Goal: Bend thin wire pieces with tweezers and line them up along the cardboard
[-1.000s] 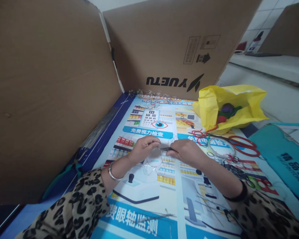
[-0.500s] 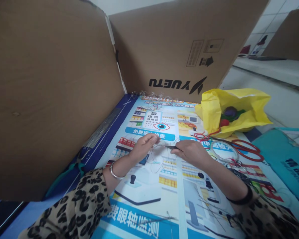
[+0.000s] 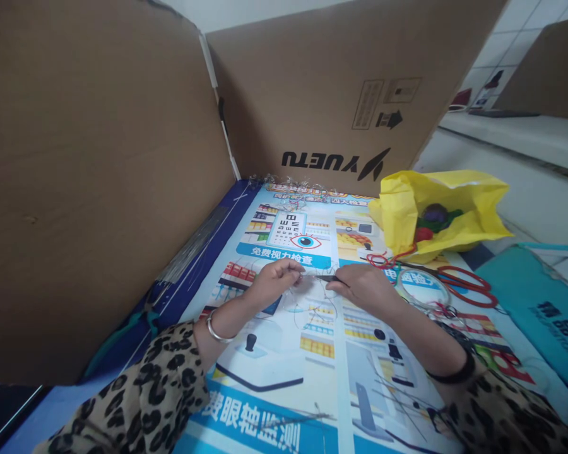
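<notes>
In the head view, left of the yellow bag (image 3: 440, 217) and nearer the wearer: pinching thin wire (image 3: 309, 276) with left hand (image 3: 272, 282) fingertips pressed together; clasping a dark pointed tool (image 3: 327, 278) in the right hand (image 3: 366, 287), aimed at the wire. Cannot tell whether touching. Just before the bag: red-handled scissors (image 3: 471, 288). Right of it, nearer: teal pouch (image 3: 539, 309).

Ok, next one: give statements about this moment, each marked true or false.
1. The right hand holds a slim, dark, pointed tool. True.
2. The left hand wears a glove. False: the left hand is bare, with a silver metal bangle at its wrist.
3. Red looped scissor handles lie to the right of both hands. True.
4. The bright yellow bag is empty. False: the open, bright yellow bag holds a round purple item and a red one.
</notes>
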Demonstrator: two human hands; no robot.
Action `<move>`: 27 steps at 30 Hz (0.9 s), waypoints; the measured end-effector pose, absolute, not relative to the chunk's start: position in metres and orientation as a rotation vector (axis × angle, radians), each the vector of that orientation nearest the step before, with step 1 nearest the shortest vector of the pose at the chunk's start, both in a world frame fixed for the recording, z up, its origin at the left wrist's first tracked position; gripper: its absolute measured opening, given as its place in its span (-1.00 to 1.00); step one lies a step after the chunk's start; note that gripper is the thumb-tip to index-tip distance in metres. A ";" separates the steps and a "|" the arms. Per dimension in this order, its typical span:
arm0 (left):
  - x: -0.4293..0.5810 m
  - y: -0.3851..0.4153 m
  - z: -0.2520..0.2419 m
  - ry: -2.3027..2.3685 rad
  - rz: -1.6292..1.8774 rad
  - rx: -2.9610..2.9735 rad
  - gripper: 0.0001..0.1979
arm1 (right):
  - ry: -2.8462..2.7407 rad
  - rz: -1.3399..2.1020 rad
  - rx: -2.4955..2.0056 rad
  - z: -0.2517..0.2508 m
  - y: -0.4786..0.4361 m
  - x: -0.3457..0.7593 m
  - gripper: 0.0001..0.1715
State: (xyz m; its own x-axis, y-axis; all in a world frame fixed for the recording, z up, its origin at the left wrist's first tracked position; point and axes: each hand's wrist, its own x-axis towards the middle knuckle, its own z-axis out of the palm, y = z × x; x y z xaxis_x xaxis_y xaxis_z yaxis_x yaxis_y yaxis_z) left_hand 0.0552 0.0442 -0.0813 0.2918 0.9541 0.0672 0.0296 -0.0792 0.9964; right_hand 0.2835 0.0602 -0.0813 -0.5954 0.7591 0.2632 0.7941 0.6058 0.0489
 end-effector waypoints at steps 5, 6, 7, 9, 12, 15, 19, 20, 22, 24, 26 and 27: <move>0.058 0.043 -0.080 0.971 1.039 1.358 -0.80 | -2.632 -0.301 -1.261 -0.082 0.061 0.284 -0.38; 0.058 0.044 -0.081 0.971 1.042 1.343 -0.80 | -2.632 -0.305 -1.255 -0.082 0.061 0.284 -0.38; 0.058 0.044 -0.082 0.970 1.048 1.326 -0.79 | -2.631 -0.308 -1.252 -0.082 0.061 0.284 -0.38; 0.059 0.044 -0.084 0.977 1.065 1.303 -0.80 | -2.628 -0.315 -1.257 -0.082 0.061 0.284 -0.38; 0.061 0.044 -0.086 1.004 1.091 1.294 -0.81 | -2.625 -0.333 -1.278 -0.082 0.061 0.283 -0.37; 0.062 0.042 -0.085 1.031 1.103 1.258 -0.83 | -2.626 -0.343 -1.307 -0.082 0.061 0.281 -0.38; 0.064 0.040 -0.083 1.049 1.147 1.200 -0.83 | -2.599 -0.329 -1.338 -0.081 0.059 0.280 -0.41; 0.064 0.040 -0.083 1.053 1.162 1.195 -0.83 | -2.568 -0.338 -1.351 -0.081 0.059 0.280 -0.41; 0.064 0.041 -0.084 1.063 1.186 1.200 -0.83 | -2.479 -0.377 -1.369 -0.080 0.057 0.280 -0.41; 0.064 0.041 -0.086 1.082 1.212 1.202 -0.84 | -2.402 -0.421 -1.344 -0.078 0.054 0.278 -0.42; 0.065 0.041 -0.086 1.104 1.238 1.188 -0.83 | -2.392 -0.451 -1.285 -0.075 0.049 0.274 -0.43; 0.065 0.040 -0.087 1.111 1.250 1.182 -0.82 | -2.409 -0.462 -1.262 -0.073 0.047 0.271 -0.44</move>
